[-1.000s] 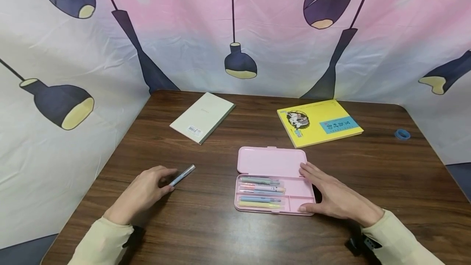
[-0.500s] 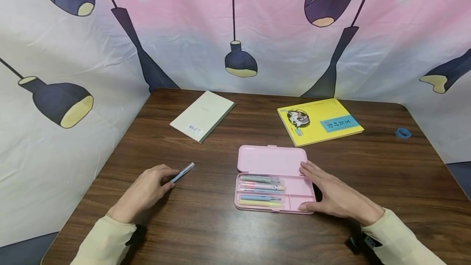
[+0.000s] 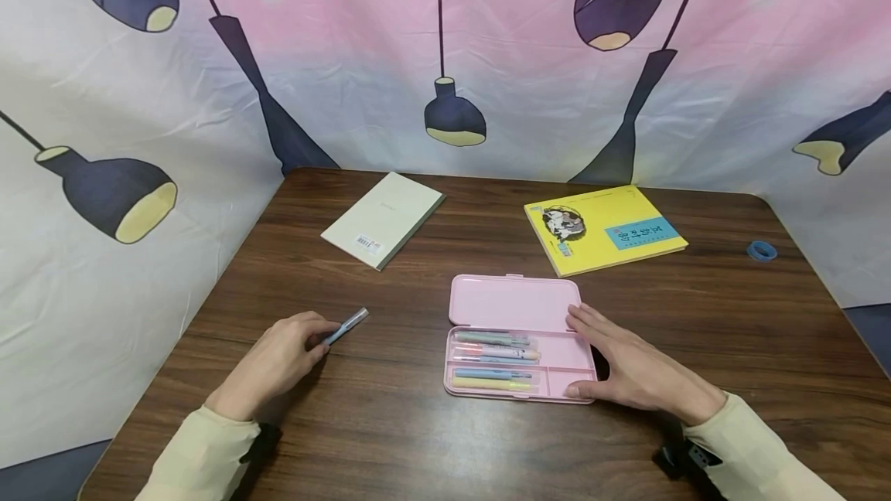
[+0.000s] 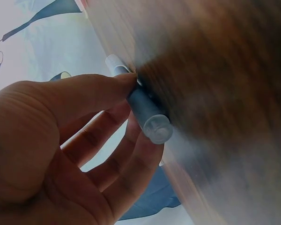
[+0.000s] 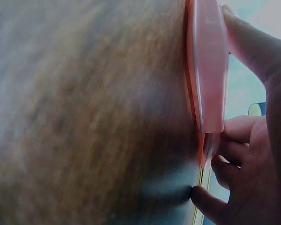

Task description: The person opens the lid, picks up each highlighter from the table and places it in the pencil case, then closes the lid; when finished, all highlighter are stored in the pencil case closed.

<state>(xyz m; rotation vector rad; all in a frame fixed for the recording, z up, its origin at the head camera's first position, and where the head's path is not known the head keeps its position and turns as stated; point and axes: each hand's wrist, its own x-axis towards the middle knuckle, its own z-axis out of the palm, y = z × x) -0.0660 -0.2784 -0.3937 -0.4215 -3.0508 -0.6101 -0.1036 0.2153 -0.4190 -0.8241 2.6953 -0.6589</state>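
Between thumb and fingertips, my left hand (image 3: pixel 278 362) pinches a blue-grey pen (image 3: pixel 347 324) with a clear cap, over the left part of the table. In the left wrist view the pen's round translucent end (image 4: pixel 158 129) faces the camera. A pink pencil case (image 3: pixel 571 349) lies with its lid (image 3: pixel 515 302) folded back. Several pens (image 3: pixel 493 354) lie in its left compartments. My right hand (image 3: pixel 640 369) rests at the case's right side, thumb on the near right corner and fingers by the lid's edge. The right wrist view shows the case's pink side wall (image 5: pixel 210 70) beside the thumb.
A pale notebook (image 3: pixel 383 221) with a barcode label lies at the back left of the brown table (image 3: pixel 390 439). Behind the pencil case is a yellow book (image 3: pixel 599 215). A blue tape roll (image 3: pixel 762 252) lies far right. A printed cloth (image 3: pixel 376 37) hangs behind.
The left hand and its pen have shifted very slightly, the pen's far end a little higher in the view. The right hand and the pencil case have stayed in place.
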